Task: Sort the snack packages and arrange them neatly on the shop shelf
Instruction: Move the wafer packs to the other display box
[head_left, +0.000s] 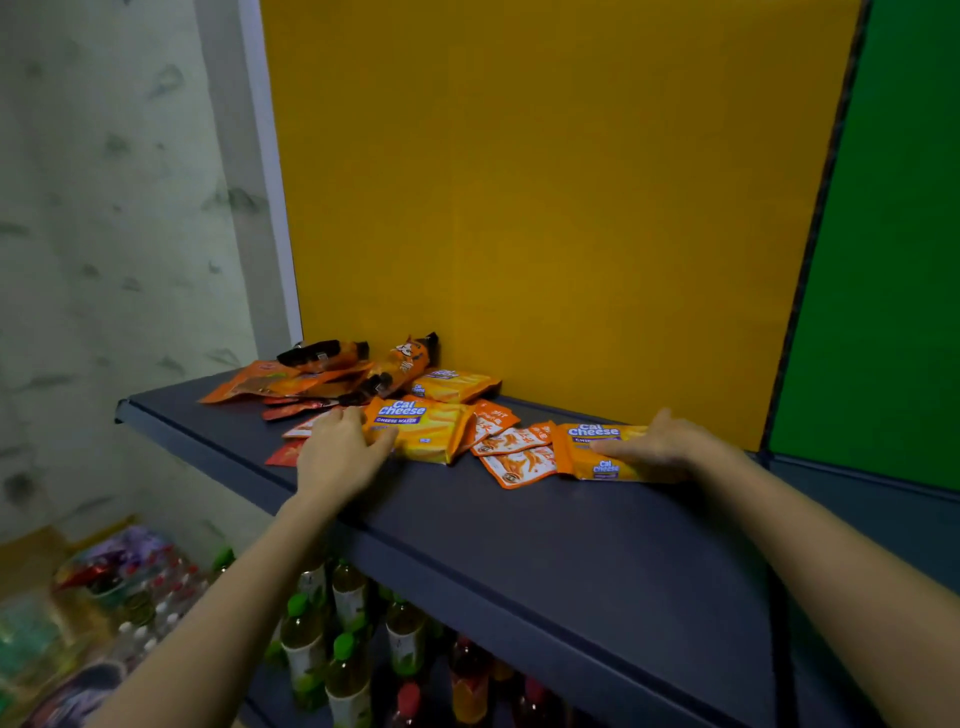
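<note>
Mid-sort by the look of it, with like being gathered toward like on the dark shelf (519, 530). Left hand (337, 457) set on the left end of the front Cal Cheese packet (418, 428), fingers bent over its far corner, thumb along its near edge. Real grip or mere press, cannot tell; placed there, probably, to slide the packet rightward. Right hand (660, 444) laid flat on the right Cal Cheese packet (592, 452), fingers straight, clamped on nothing, seemingly just pinning it down as the anchor of a row. Possibly two packets stacked there, judging by a second logo below the first. Between the two, small orange-and-white sachets (514, 449) scattered at odd angles and touching both, likely in the way of any closing-up. Rear Cal Cheese packet (452, 384) close against the yellow back panel (545, 208), beside a loose heap of orange pouches (280, 382) toward the shelf's left end — not yet sorted. All three cheese packets lying face up, logos readable from the front, long axes running left to right along the shelf, roughly parallel to the back panel.
</note>
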